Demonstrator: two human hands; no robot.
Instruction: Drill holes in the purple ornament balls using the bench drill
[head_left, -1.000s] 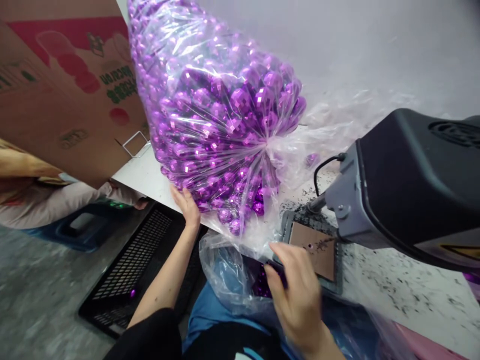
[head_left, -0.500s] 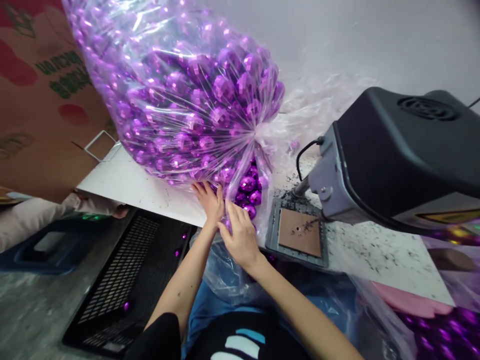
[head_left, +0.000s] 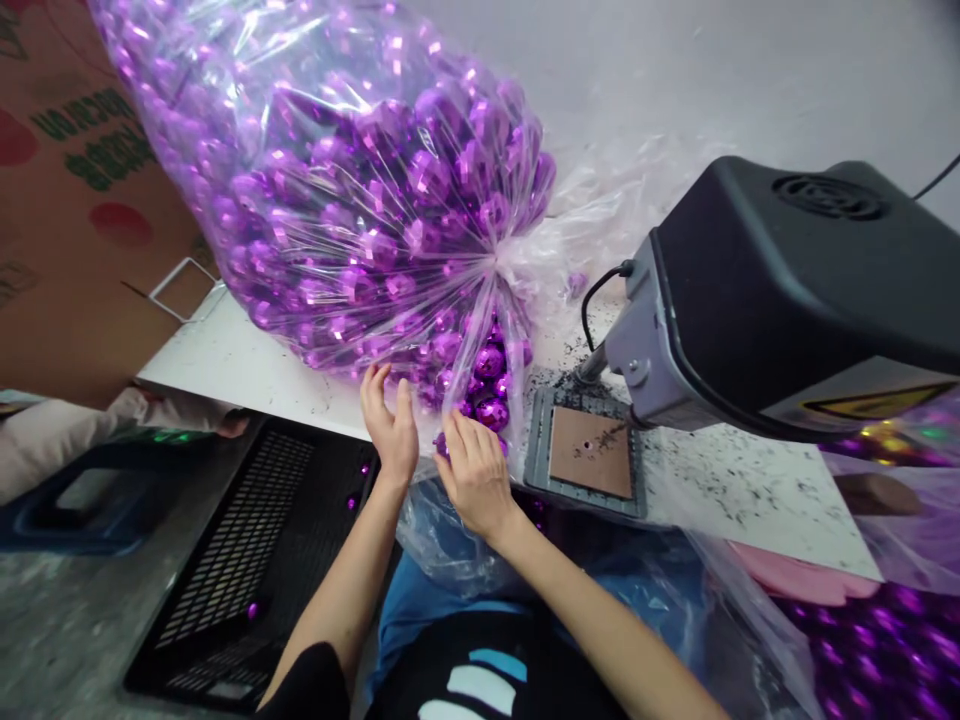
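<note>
— Looking down in the head view, where's that big bag of purple baubles?
— Lying on the far left part of the white table, bulging to the near edge. Its gathered neck faces right.
— And the hands?
— The left hand is cupped, thumb apart from the fingers, with nothing in it that I can see; it's right by the bag's near side. The right hand bends over a few darker baubles at the near end. Whether it grips one, I can't tell.
— Heavy, you think?
— Light for its bulk, I'd guess, but floppy. The film looks slick and thin enough to tear, and the faceted balls probably roll and may dent. I'd take the bunched neck with one hand and prop the belly with the other.
— Anything in the way?
— On the right, the black machine leans over a brown board, just beside the baubles. A cardboard box crowds the left. Near left, below the table, sits a black crate with a few small purple pieces; a co-worker's sleeve is beyond it.
</note>
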